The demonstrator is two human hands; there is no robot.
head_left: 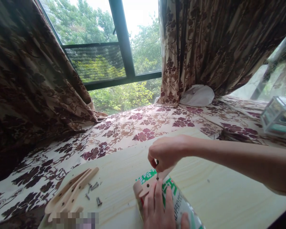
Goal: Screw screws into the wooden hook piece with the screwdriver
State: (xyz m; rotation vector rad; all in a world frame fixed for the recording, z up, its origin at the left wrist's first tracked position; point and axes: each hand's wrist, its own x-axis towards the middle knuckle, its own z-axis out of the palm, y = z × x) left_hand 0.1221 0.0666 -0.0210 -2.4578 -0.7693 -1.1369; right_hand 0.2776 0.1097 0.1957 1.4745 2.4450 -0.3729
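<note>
My right hand (165,152) is closed in a pinch around a slim screwdriver (157,174), mostly hidden by the fingers. Its thin shaft points straight down to a dark hole or screw head in a pale wooden piece (143,190). That piece lies on a green and white printed packet (178,200). Flat on both, with fingers spread, rests my left hand (157,206), its fingertips pressing the wooden piece near the screwdriver tip. Another dark hole shows in the wood, left of the tip.
Several shaped wooden pieces (72,189) with dark holes lie at the left of the pale board (116,178). Beside them are loose screws (94,186). Floral cloth (143,127) spreads behind, up to the window. A clear box (280,116) and a white plastic bag (197,95) stand farther back.
</note>
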